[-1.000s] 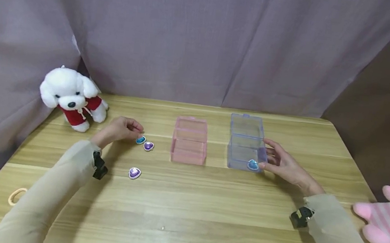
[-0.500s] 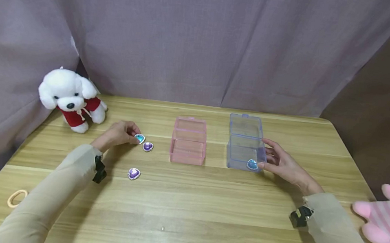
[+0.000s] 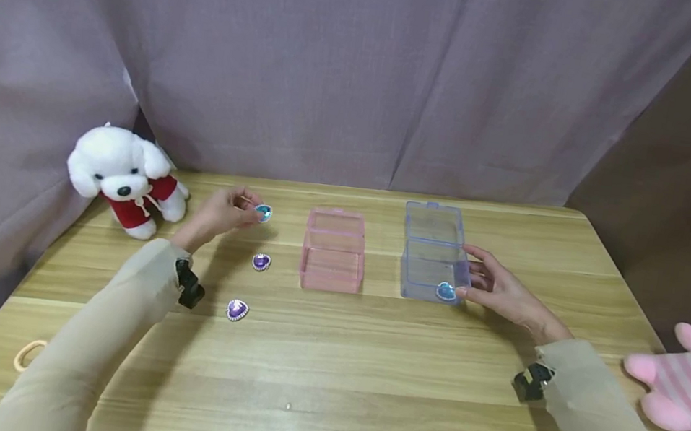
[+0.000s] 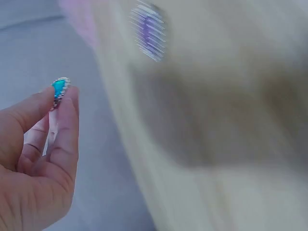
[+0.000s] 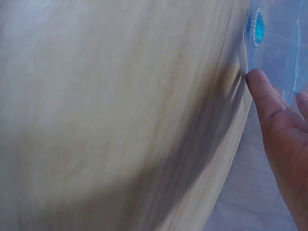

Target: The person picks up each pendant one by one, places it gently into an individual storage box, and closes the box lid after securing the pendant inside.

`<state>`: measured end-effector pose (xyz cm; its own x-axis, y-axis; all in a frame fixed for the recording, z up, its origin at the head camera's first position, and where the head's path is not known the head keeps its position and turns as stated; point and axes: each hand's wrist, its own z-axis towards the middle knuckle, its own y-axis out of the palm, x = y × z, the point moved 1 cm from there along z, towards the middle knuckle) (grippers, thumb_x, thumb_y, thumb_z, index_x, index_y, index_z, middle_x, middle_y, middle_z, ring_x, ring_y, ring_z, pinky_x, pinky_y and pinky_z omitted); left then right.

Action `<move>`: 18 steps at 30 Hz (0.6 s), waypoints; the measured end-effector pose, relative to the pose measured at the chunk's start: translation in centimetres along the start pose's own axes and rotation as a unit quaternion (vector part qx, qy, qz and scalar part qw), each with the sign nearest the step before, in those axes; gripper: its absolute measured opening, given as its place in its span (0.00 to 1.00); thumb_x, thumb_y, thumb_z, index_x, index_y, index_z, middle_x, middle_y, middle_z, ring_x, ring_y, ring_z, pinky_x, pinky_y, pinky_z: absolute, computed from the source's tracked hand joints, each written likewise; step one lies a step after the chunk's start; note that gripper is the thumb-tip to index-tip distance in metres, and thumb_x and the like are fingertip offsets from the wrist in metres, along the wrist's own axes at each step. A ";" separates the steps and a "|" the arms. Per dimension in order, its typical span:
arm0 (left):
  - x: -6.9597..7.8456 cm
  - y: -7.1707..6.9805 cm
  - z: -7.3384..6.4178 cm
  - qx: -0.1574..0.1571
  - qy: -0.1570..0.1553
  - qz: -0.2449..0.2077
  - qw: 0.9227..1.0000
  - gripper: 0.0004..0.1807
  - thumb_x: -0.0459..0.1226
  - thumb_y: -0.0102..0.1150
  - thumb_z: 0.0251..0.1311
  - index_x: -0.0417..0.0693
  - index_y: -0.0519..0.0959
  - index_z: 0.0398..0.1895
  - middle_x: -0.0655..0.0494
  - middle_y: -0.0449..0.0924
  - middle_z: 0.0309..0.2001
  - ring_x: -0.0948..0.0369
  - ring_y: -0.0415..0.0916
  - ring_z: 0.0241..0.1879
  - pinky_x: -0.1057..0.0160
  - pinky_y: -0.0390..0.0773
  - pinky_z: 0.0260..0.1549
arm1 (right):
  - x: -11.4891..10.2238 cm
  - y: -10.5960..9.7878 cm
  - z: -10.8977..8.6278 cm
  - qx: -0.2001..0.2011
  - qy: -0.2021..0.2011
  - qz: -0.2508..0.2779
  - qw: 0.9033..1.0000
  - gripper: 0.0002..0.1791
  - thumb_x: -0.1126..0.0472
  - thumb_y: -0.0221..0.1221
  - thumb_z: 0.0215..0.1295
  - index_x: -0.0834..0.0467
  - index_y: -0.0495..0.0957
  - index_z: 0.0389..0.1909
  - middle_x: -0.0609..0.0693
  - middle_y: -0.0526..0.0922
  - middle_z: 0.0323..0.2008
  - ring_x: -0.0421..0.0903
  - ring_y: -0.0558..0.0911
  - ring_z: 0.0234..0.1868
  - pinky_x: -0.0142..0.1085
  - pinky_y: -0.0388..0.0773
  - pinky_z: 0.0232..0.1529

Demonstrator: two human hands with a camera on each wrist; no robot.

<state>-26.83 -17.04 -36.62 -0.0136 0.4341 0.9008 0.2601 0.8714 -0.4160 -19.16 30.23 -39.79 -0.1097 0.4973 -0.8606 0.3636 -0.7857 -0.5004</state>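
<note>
Head view: the left hand (image 3: 222,214) pinches the teal gem (image 3: 264,213), probably light, hard and slick, best held edge to edge, toward ten o'clock from the pink box (image 3: 331,282), while the right hand (image 3: 505,293) rests relaxed against the blue box (image 3: 417,293).

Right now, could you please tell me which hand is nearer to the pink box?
Left. The left hand pinches a blue gem left of the pink box; the right hand is farther away, at the blue box's right side.
</note>
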 end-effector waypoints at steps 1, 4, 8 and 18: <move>0.8 0.4 0.2 -0.009 0.005 -0.027 1.000 0.16 0.28 0.59 0.58 0.29 0.70 0.47 0.53 0.75 0.33 0.68 0.75 0.29 0.68 0.82 0.37 | 0.0 0.0 0.0 0.000 0.001 0.000 1.000 0.45 0.65 0.60 0.62 0.61 0.42 0.72 0.74 0.60 0.64 0.69 0.64 0.63 0.61 0.58 0.63; 3.2 2.3 0.8 -0.040 0.024 -0.083 0.995 0.16 0.26 0.58 0.58 0.28 0.70 0.49 0.54 0.77 0.33 0.68 0.77 0.29 0.69 0.82 0.39 | 0.0 0.0 0.0 -0.002 0.004 0.003 1.000 0.45 0.64 0.60 0.62 0.61 0.41 0.72 0.74 0.60 0.64 0.69 0.63 0.63 0.61 0.58 0.63; 6.2 5.8 1.8 -0.075 0.035 -0.111 0.990 0.15 0.26 0.58 0.58 0.29 0.73 0.49 0.54 0.79 0.33 0.64 0.80 0.32 0.69 0.82 0.37 | 0.0 0.0 0.0 -0.003 0.007 0.006 1.000 0.45 0.63 0.60 0.62 0.61 0.42 0.72 0.74 0.59 0.64 0.69 0.63 0.64 0.61 0.58 0.64; 10.5 15.7 3.7 -0.163 -0.011 -0.181 0.970 0.14 0.29 0.58 0.60 0.36 0.75 0.50 0.46 0.82 0.36 0.63 0.81 0.29 0.65 0.83 0.38 | 0.1 0.0 0.0 -0.001 0.000 0.003 1.000 0.45 0.64 0.60 0.62 0.61 0.42 0.72 0.74 0.59 0.64 0.68 0.64 0.64 0.60 0.59 0.63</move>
<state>-26.50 2.04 -34.13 -0.1805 0.1201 0.9762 0.5266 0.8501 -0.0072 -19.20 30.31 -39.88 -0.1070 0.4926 -0.8637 0.3665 -0.7879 -0.4948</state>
